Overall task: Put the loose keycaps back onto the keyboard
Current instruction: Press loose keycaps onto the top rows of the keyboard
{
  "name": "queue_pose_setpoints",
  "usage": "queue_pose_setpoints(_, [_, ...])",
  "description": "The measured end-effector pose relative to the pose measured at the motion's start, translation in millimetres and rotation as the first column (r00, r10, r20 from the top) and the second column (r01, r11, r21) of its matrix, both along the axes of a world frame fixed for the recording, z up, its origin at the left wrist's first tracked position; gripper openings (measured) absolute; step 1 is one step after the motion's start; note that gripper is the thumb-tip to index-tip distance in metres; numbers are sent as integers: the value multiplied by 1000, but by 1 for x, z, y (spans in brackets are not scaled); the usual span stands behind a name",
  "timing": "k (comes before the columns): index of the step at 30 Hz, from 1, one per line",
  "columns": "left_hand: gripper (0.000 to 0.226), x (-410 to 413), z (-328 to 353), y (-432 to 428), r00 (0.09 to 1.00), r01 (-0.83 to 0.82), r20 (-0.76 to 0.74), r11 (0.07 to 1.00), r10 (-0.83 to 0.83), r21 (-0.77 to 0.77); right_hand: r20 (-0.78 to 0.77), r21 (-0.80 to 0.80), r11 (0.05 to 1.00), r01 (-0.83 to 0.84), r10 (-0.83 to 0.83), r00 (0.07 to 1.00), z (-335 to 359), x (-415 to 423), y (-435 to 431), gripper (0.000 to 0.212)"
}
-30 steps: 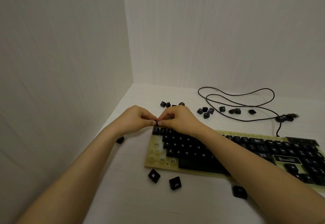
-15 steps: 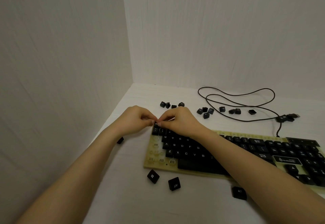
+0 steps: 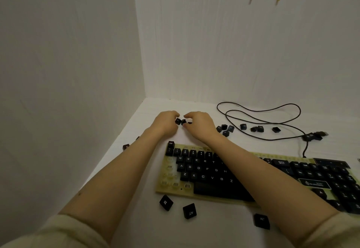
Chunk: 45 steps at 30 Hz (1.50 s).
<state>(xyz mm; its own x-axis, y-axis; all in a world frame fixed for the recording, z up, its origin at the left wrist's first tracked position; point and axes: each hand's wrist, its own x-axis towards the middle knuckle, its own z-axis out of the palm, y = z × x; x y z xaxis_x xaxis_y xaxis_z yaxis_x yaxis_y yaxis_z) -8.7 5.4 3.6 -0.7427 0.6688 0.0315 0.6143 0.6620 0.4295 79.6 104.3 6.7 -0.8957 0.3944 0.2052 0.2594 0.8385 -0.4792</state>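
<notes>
The keyboard (image 3: 171,188) has a yellowed base and black keys, with bare sockets down its left column and along the top row. An ESC key (image 3: 171,143) sits in its top-left corner. Beyond the keyboard, my left hand (image 3: 166,124) pinches a small black keycap (image 3: 178,121). My right hand (image 3: 200,125) is fingertip to fingertip with it, holding another black keycap (image 3: 183,122). In front of the keyboard lie a Windows keycap (image 3: 166,202) and two ALT keycaps (image 3: 189,210) (image 3: 261,221).
More loose keycaps (image 3: 225,129) are scattered behind the keyboard, some (image 3: 257,129) inside the loops of the black cable (image 3: 259,120). Another keycap (image 3: 126,146) lies by the left wall. White walls close the left and back sides.
Both hands have left the keyboard's top-left corner and moved away to the loose keycaps behind it, each now holding one. The ESC key now sits uncovered in that corner.
</notes>
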Motion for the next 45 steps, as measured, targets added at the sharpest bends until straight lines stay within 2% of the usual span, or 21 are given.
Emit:
queue_pose_setpoints(3, [32,0,-3,2,999,-19,-25,999,20,47,46,44,999,-4,2,999,-1,-12,-1,32])
queue_pose_setpoints(7, [25,2,-2,1,998,-35,-46,996,39,83,79,74,997,16,-22,997,-8,-22,0,24])
queue_pose_setpoints(12, [20,9,-1,-7,1000,-17,-13,992,19,127,61,91,995,-43,38,997,-11,-10,4,23])
queue_pose_setpoints(16, [16,24,4,-17,1000,-3,28,973,-3,232,1,80,991,-104,104,995,1,12,2,25])
queue_pose_setpoints(25, [19,63,9,-43,996,66,36,939,-83,337,-69,-241,959,-149,136,988,12,65,-6,28])
queue_pose_setpoints(30, [27,67,10,-53,993,99,30,925,-118,368,-88,-289,939,-186,167,982,8,73,-6,21])
queue_pose_setpoints(34, [20,68,11,-56,991,117,18,932,-131,342,-82,-365,919,-147,125,989,7,73,-5,12])
queue_pose_setpoints(41, [28,63,9,-57,990,81,77,932,-115,353,-87,-381,910,-165,142,986,10,71,-8,16])
queue_pose_setpoints(45, [19,66,8,-56,992,59,82,934,-94,353,-136,-384,904,-189,147,980,8,66,-9,8])
